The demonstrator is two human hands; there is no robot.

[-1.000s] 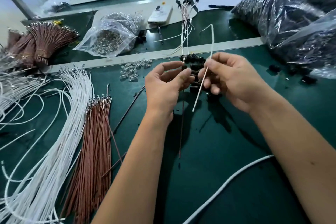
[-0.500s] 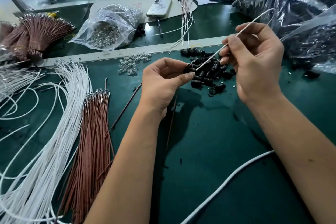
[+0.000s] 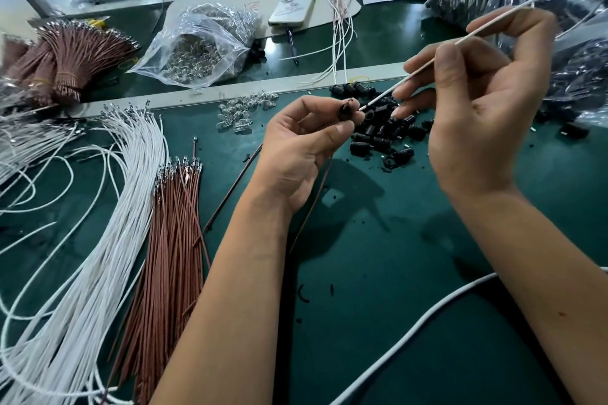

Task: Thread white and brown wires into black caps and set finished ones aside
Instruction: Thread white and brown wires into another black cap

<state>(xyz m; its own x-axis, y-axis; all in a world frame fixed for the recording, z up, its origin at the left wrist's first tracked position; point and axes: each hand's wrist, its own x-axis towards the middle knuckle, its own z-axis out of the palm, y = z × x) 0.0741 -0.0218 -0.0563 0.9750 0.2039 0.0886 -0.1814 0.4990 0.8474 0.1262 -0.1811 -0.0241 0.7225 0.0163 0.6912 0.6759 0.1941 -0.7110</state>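
Left hand point(image 3: 297, 149) pinching black cap point(image 3: 346, 111) at fingertips, right hand point(image 3: 477, 102) gripping white wire point(image 3: 424, 66), wire tip touching cap

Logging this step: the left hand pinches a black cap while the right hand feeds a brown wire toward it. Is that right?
Not quite: the wire in the right hand is white, not brown, as the head view shows. The left hand does pinch a black cap, with the wire's tip at it.

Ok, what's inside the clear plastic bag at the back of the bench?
The clear plastic bag holds a heap of small shiny metal bits. Their exact kind is too small to tell.
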